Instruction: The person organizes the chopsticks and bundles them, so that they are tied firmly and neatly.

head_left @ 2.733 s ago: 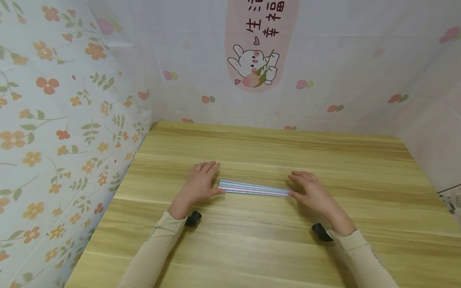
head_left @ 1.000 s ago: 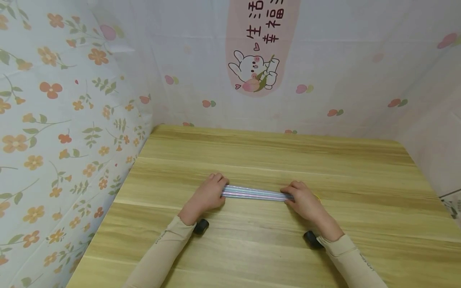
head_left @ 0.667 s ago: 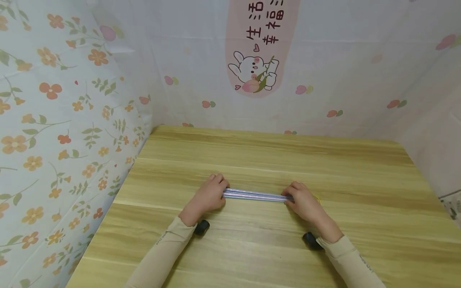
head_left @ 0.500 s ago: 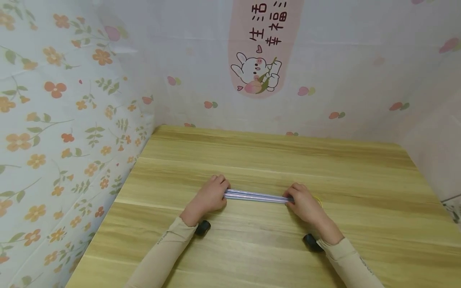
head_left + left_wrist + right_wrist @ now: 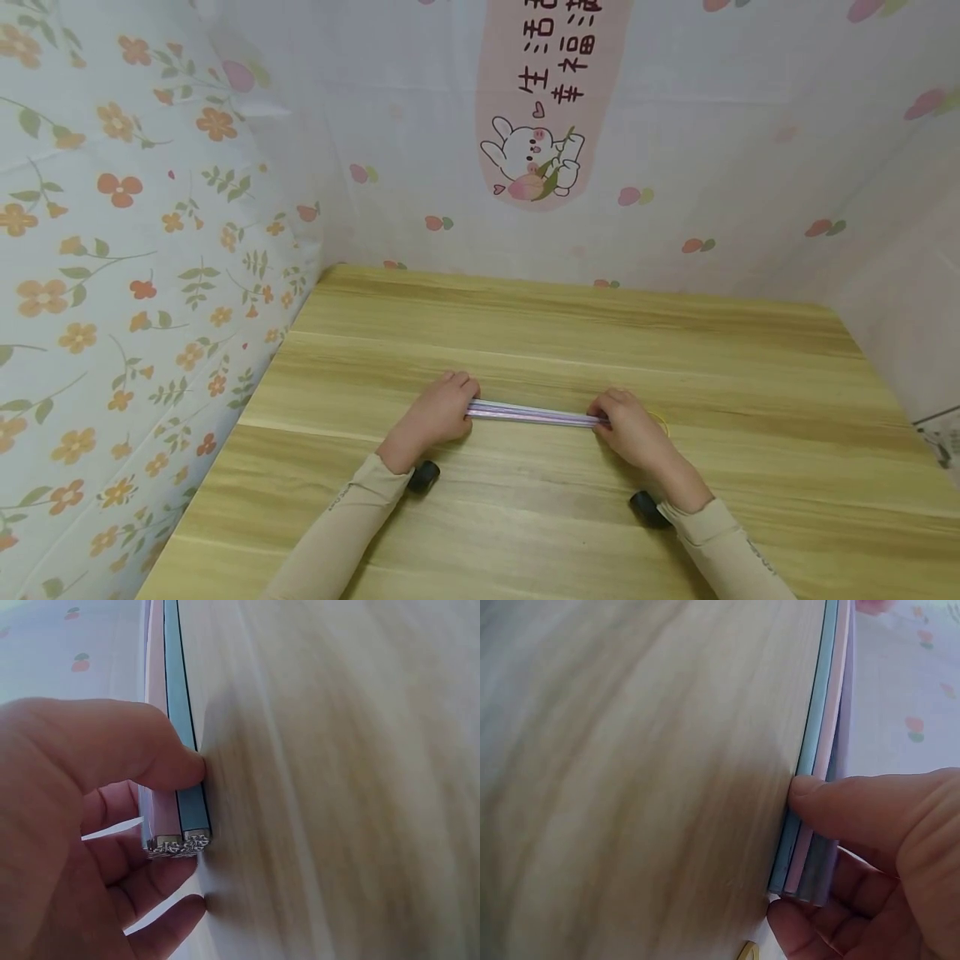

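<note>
A bundle of pastel chopsticks [image 5: 532, 413] in pink, blue and lilac lies side to side near the middle of the table. My left hand [image 5: 438, 410] pinches its thicker end between thumb and fingers. In the left wrist view, patterned silvery tips [image 5: 176, 844] stick out below the thumb. My right hand [image 5: 633, 429] pinches the thinner end. From the right wrist, the chopsticks [image 5: 821, 712] stand close together with their plain ends [image 5: 799, 894] roughly level. Behind the right hand, a thin yellow loop [image 5: 662, 422] lies on the table, partly hidden.
The wood-grain table [image 5: 525, 517] runs back to a white printed curtain [image 5: 390, 133]. A floral curtain [image 5: 135, 275] hangs along the left edge. A black wrist device [image 5: 424, 477] sits under the left wrist, and another black device [image 5: 648, 508] under the right.
Both hands have gone from loosely spread beside the chopsticks to gripping their ends. The bundle has drawn narrower and its visible colours have shifted. The head view has tilted slightly up.
</note>
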`<state>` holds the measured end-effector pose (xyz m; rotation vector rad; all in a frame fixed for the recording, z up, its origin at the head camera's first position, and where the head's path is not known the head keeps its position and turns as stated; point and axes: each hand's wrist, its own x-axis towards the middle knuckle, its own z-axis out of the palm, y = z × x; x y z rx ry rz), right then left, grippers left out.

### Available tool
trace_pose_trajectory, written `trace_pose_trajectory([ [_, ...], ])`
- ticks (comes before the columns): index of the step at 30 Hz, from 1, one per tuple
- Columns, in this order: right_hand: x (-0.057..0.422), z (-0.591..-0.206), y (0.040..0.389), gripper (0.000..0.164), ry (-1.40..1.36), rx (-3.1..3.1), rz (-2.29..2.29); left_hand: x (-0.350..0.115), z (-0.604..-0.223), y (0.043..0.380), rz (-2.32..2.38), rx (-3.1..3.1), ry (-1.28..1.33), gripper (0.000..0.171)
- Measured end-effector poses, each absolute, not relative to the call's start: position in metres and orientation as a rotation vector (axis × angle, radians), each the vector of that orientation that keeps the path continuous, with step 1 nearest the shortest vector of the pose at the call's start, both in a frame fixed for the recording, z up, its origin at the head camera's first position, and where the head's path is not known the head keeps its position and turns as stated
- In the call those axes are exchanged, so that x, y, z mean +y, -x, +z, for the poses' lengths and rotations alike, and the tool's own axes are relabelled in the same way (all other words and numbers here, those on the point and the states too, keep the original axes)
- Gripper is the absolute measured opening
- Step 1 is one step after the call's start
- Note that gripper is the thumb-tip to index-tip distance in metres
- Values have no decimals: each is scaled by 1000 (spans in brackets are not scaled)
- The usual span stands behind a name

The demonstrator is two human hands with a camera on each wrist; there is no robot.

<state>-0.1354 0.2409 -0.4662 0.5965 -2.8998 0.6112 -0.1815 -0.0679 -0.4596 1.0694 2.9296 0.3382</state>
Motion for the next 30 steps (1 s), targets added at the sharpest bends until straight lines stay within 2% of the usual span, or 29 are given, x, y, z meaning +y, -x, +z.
trace_pose_trajectory([
  [30,237,-464,132,16,-599,-2943,559,-64,-460,179,214,2910,-1056,27],
])
